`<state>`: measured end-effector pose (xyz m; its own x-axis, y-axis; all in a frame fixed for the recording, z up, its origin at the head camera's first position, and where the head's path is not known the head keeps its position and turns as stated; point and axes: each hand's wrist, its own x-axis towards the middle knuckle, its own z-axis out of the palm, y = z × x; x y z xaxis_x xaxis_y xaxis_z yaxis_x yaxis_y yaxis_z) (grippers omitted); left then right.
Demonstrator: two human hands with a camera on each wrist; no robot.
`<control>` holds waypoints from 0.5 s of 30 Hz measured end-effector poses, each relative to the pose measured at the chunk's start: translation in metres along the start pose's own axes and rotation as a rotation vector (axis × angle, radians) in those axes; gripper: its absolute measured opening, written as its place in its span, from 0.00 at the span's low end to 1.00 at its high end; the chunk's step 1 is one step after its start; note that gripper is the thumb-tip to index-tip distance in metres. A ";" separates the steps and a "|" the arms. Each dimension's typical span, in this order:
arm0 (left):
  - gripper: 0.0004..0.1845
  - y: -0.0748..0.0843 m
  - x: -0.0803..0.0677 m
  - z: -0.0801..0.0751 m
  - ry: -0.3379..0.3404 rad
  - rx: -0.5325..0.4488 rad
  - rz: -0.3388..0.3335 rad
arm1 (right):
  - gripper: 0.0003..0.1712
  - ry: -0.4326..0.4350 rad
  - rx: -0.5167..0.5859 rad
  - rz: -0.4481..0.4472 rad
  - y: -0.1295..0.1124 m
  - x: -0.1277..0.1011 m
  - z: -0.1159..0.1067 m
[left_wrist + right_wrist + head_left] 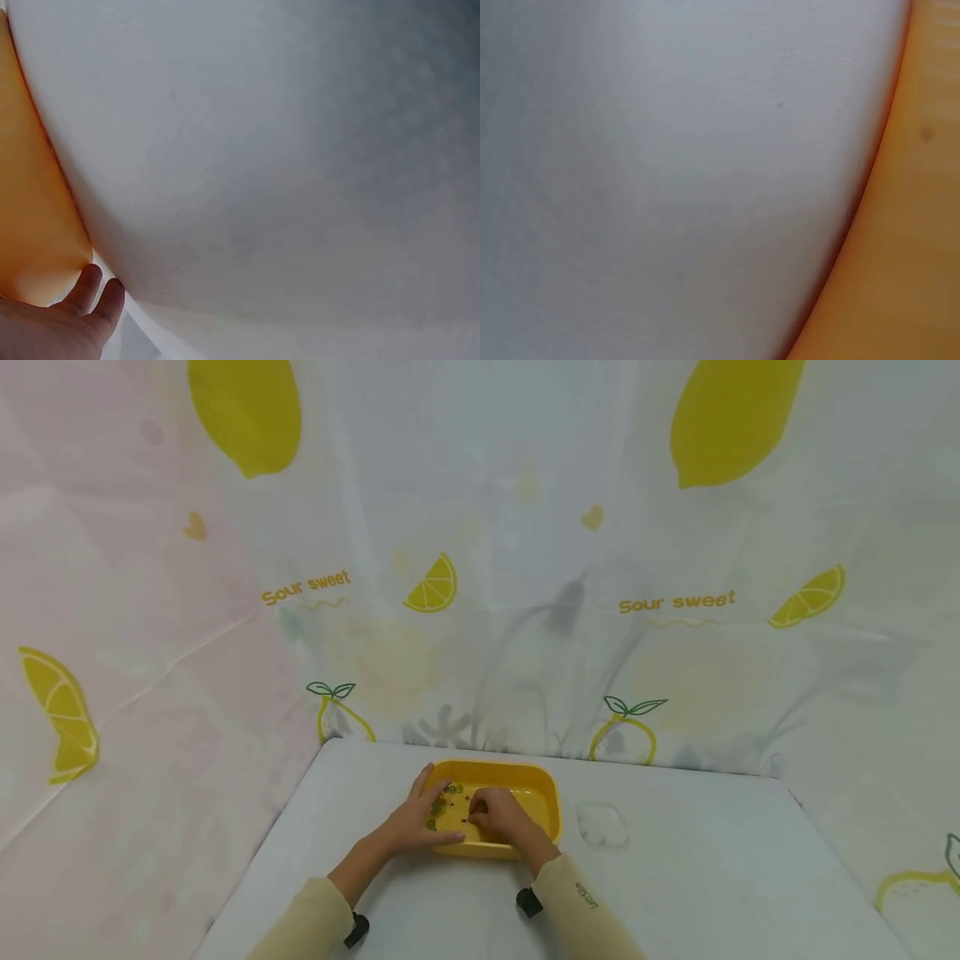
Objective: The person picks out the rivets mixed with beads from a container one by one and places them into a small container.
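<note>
A yellow tray sits on the white counter, toward the far edge and a little left of the middle. Inside it lie small dark green and brownish beads, gathered mostly in the left half (too small to tell what they are made of). The left hand grips the tray's left end, thumb along the near rim and fingers curled over the far-left corner; the left wrist view shows its fingertips against the tray's outer wall. The right hand is inside the tray, fingers bent down to the floor of it near the beads; whether it pinches one I cannot tell. Just right of the tray lies a clear, nearly see-through lid, flat on the counter. The counter to the right and in front is bare white, and a lemon-print curtain closes off the back and sides.
</note>
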<state>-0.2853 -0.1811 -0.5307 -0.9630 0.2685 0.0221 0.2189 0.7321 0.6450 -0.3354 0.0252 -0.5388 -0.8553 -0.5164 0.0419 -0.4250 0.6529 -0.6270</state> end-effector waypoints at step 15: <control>0.55 -0.003 0.001 0.001 -0.012 0.012 -0.013 | 0.04 0.041 0.027 0.003 0.003 -0.001 0.002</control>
<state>-0.2863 -0.1826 -0.5334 -0.9638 0.2667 0.0049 0.2088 0.7428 0.6361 -0.3357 0.0269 -0.5422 -0.8681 -0.4912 0.0711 -0.4145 0.6387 -0.6482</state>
